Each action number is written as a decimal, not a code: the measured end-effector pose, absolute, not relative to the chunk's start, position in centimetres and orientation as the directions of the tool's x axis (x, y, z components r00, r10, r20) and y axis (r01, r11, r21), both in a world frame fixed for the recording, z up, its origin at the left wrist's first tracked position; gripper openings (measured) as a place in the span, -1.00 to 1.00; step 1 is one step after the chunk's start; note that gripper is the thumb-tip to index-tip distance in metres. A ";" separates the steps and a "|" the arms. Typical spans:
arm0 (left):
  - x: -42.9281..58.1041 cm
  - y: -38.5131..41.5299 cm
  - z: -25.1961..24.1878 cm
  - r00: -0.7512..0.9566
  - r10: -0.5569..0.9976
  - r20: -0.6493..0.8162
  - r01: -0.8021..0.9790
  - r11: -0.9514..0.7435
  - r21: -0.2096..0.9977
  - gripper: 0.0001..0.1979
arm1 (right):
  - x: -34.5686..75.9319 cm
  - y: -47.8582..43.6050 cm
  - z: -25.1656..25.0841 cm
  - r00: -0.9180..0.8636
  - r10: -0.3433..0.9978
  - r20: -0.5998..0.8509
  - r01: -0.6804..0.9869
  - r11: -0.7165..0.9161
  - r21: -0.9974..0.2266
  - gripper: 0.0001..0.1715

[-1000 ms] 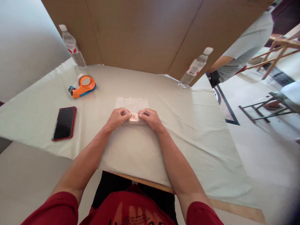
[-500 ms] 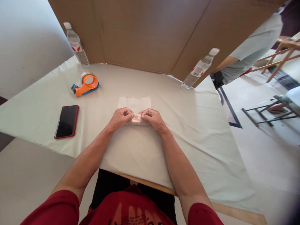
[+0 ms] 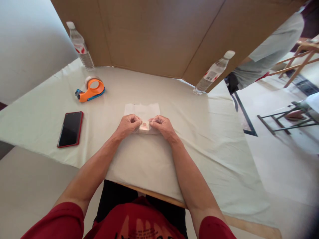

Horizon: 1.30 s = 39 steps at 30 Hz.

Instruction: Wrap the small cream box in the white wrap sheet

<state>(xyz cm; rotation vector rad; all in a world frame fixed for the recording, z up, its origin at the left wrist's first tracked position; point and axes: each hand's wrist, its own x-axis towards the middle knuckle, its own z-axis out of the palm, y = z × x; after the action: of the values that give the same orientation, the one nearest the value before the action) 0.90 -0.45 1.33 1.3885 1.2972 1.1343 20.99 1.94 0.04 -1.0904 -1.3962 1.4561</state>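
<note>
Between my two hands is a small cream-coloured square block (image 3: 144,125) with a reddish round mark on its top. My left hand (image 3: 130,125) is closed in a pinch at its left side. At the right side my right hand (image 3: 161,125) pinches in the same way. Thin, see-through wrapping seems to run from the block into the fingers, though its edges are hard to make out. Under and behind the block lies a white sheet of paper (image 3: 142,108), its near part covered by the hands.
An orange and blue tape dispenser (image 3: 91,90) and a red-cased phone (image 3: 71,128) lie to the left. Water bottles stand at back left (image 3: 81,49) and back right (image 3: 213,74) against a cardboard panel (image 3: 154,36). Beyond the table's right side is a person in grey (image 3: 274,46).
Both hands keep their pinch, with only a slight shift at the fingertips. The block's top looks tilted a little differently. The rest of the view has shifted marginally.
</note>
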 end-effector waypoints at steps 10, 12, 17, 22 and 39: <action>0.9 -0.3 0.9 0.019 0.998 0.052 0.199 -0.054 0.979 -0.81 | 21.1 1.8 0.8 -0.264 0.964 -0.034 0.143 0.005 -0.990 -0.70; 0.8 -0.2 0.8 0.020 0.999 0.046 0.208 -0.049 0.977 -0.81 | 21.3 1.9 1.2 -0.255 0.967 -0.022 0.265 0.048 -0.963 -0.74; 0.8 -0.3 0.9 0.023 1.000 0.014 0.209 -0.019 0.978 -0.82 | 21.4 1.5 2.9 -0.163 0.976 0.143 0.675 0.216 -0.706 -0.88; 0.8 -0.4 0.9 0.018 1.000 0.001 0.235 -0.005 0.972 -0.83 | 19.7 -0.4 5.6 -0.267 0.862 0.431 0.740 0.470 -0.481 -0.80; -2.2 -0.6 3.3 0.138 0.987 -0.084 0.440 0.015 0.898 -0.68 | 18.2 -0.9 4.6 -0.597 0.790 0.141 0.722 0.606 -0.334 -0.74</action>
<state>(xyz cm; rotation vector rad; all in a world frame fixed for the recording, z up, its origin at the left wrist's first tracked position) -2.20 -0.61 3.27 1.5598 1.4309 0.8050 18.16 -0.86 4.57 -1.2344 -2.5601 0.3519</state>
